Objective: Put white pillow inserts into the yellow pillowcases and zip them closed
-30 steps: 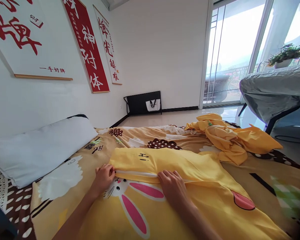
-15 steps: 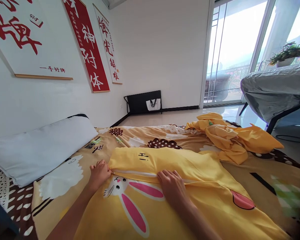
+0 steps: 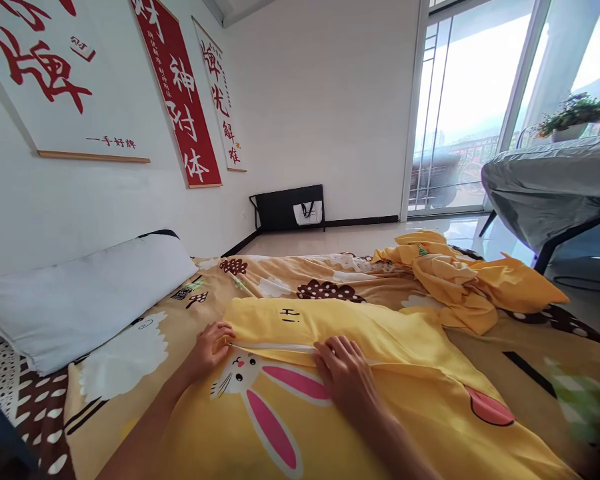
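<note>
Shifted since approx. half a sec ago: our view has tipped a touch, and our L hand (image 3: 213, 345) has edged in toward the L end of the zip (image 3: 290, 347); R hand (image 3: 345, 373) is in approx. the same spot. Means both hands are now at one seam, spaced apart along it.

By size: bed (image 3: 490, 343) carries it all, near edge out of view. Yellow cover (image 3: 430, 400) lies spread over its near-middle part, zip running crosswise just inside the cover's far edge. White pillow (image 3: 95, 300) is along the bed's L edge, well apart from L hand w/ bed showing between, so we've got room to swing that way. Orange bundle (image 3: 455, 280) sits toward the bed's far R corner, just beside the cover; touching or not, can't tell.

L hand's grip: thumb + fingertips nearly together, pinching the cover's edge, we'd say; can't tell if the zip pull's in there. R hand's grip: palm down on the cover, fingers loosely bent; thumb's hidden, so can't tell if cloth's pinched.
</note>
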